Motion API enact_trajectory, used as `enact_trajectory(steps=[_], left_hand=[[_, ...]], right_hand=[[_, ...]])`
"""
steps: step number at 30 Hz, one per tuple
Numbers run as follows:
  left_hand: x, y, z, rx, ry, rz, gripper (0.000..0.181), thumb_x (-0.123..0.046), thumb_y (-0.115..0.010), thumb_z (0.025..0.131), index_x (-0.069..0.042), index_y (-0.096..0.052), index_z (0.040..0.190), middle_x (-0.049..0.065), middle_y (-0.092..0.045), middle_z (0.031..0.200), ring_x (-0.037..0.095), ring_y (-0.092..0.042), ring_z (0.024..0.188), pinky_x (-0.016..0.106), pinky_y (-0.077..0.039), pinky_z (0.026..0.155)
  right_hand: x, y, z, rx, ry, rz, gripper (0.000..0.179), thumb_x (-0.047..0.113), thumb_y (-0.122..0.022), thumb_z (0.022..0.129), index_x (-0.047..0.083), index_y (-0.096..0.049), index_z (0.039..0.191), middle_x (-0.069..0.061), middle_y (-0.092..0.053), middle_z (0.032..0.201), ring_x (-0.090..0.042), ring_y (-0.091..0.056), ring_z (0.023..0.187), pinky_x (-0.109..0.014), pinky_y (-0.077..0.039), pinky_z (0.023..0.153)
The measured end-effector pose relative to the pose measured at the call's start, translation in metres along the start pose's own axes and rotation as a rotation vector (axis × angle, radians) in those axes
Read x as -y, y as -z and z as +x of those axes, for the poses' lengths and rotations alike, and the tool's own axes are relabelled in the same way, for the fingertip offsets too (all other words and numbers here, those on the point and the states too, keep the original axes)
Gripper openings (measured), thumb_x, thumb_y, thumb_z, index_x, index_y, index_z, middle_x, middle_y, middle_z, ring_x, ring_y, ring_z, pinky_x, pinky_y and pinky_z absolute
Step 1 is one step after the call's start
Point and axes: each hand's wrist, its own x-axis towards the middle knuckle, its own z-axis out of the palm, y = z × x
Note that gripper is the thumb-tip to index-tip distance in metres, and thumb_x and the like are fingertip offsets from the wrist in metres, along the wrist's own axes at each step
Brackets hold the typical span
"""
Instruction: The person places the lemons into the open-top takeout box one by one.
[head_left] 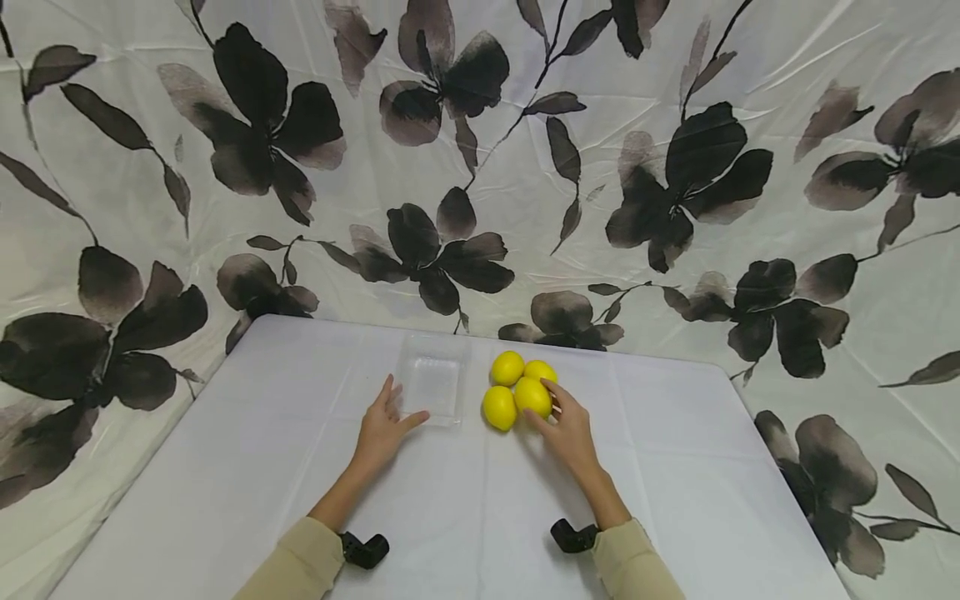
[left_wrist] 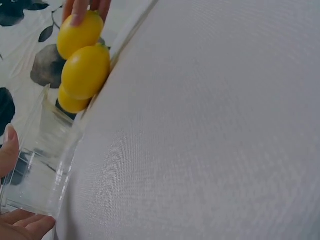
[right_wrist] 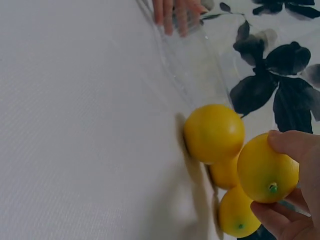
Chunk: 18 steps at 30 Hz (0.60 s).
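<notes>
My right hand (head_left: 567, 427) grips a yellow lemon (head_left: 533, 398) between thumb and fingers. In the right wrist view, that lemon (right_wrist: 267, 168) shows its small green stem end toward the camera. Three other lemons sit close around it: one at the front left (head_left: 499, 407), one at the back left (head_left: 507, 368) and one behind (head_left: 541, 371). To their left stands a clear plastic container (head_left: 450, 392) with an open top. My left hand (head_left: 381, 431) is at its near left corner, thumb and fingers spread along the side, as the left wrist view also shows of the container (left_wrist: 37, 185).
A white cloth covers the table (head_left: 480, 517), whose far edge runs just behind the container and lemons. Beyond it hangs a floral-patterned curtain (head_left: 555, 250). Black wrist cameras sit at the left wrist (head_left: 366, 551) and the right wrist (head_left: 573, 536).
</notes>
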Motion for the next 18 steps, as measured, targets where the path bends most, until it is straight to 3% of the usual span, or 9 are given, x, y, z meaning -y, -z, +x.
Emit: enact_trajectory(steps=[6, 18], left_hand=[[-0.002, -0.001, -0.005, -0.010, 0.003, 0.030, 0.099, -0.022, -0.077, 0.088, -0.003, -0.009, 0.158, 0.023, -0.029, 0.159, 0.042, -0.028, 0.145, 0.051, -0.033, 0.116], [0.000, -0.002, -0.009, -0.019, -0.033, 0.035, 0.097, -0.020, -0.076, 0.088, 0.000, -0.012, 0.157, 0.026, -0.032, 0.157, 0.044, -0.033, 0.142, 0.050, -0.037, 0.113]], right_hand=[[0.012, -0.005, 0.007, -0.012, 0.065, 0.018, 0.058, 0.017, -0.080, 0.084, -0.002, -0.057, 0.134, -0.022, -0.061, 0.132, -0.038, -0.066, 0.111, -0.045, -0.058, 0.090], [0.041, -0.029, 0.022, 0.046, 0.056, 0.107, 0.059, 0.021, -0.079, 0.085, 0.001, -0.056, 0.136, -0.019, -0.060, 0.133, -0.037, -0.065, 0.113, -0.045, -0.056, 0.094]])
